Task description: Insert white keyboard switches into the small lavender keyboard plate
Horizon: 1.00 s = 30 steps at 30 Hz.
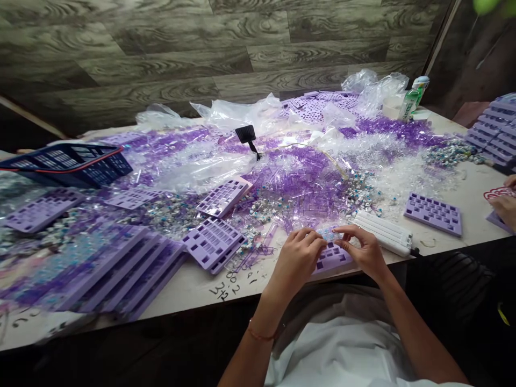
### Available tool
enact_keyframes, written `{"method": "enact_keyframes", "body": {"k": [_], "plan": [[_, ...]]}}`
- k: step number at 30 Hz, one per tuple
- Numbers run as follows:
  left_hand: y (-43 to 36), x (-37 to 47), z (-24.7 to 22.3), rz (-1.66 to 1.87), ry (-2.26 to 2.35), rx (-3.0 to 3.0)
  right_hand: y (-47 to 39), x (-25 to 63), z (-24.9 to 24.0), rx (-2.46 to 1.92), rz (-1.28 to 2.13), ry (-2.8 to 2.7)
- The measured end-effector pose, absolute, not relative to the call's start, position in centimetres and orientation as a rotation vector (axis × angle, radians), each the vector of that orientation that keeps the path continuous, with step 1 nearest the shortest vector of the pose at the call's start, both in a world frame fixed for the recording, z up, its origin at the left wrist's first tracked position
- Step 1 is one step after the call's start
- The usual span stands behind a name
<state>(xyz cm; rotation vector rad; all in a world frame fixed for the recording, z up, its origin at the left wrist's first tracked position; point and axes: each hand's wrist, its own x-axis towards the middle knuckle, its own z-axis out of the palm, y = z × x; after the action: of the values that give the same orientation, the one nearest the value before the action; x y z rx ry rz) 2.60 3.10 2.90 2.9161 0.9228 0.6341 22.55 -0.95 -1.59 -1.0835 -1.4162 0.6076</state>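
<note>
- The switch (327, 232), a small clear piece with a blue spot, is sitting at lower centre of the frame, pinched between the fingertips of both hands just above a purple plate (332, 257) at the table's (193, 285) near edge.
- The left hand (297, 259) is curling nearly closed, thumb and forefinger nipping the switch's left end; the right hand (362, 248) is doing the same at the right end, its other fingers folding loosely over the plate.
- The switch is looking tiny and slick, so it is risking a slip out of the pinch; if it drops, it is likely vanishing among the loose switches (363, 193) and clear purple pieces (306, 188) heaped just behind.
- The plate is lying right at the table edge, partly under the hands; a push from a wrist is risking tipping it into the person's lap.
- The plate's holes are appearing small and close together, so a tilted switch is risking jamming or bending on entry; whether it is lined up cannot be told here.
- The white block (385, 232) is lying just beside the right hand, and a stray elbow move is risking knocking it.
- Another person's hand (503, 207) is working at the right edge, well apart, so a clash is seeming unlikely.
</note>
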Motion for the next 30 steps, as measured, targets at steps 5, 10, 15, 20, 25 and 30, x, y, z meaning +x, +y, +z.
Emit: {"method": "enact_keyframes", "body": {"k": [5, 10, 15, 20, 25, 30], "plan": [[3.37, 2.84, 3.37, 0.442, 0.861, 2.976, -0.95, 22.57, -1.64, -1.078, 0.604, -1.418], [3.17, 2.81, 3.12, 0.469, 0.866, 2.942, -0.97, 22.52, -1.64, -1.090, 0.606, -1.414], [2.83, 2.82, 2.63, 0.525, 0.918, 2.922, -0.96, 22.51, -1.72, -1.086, 0.605, -1.418], [2.79, 3.01, 2.71, 0.579, 0.960, 2.913, -0.99, 22.53, -1.60, -1.084, 0.596, -1.430], [2.81, 3.09, 3.21, 0.550, 0.968, 2.927, -0.98, 22.49, -1.50, -1.086, 0.581, -1.431], [2.84, 3.21, 3.35, 0.523, 1.011, 2.951, -0.98, 22.46, -1.52, -1.086, 0.579, -1.435]]}}
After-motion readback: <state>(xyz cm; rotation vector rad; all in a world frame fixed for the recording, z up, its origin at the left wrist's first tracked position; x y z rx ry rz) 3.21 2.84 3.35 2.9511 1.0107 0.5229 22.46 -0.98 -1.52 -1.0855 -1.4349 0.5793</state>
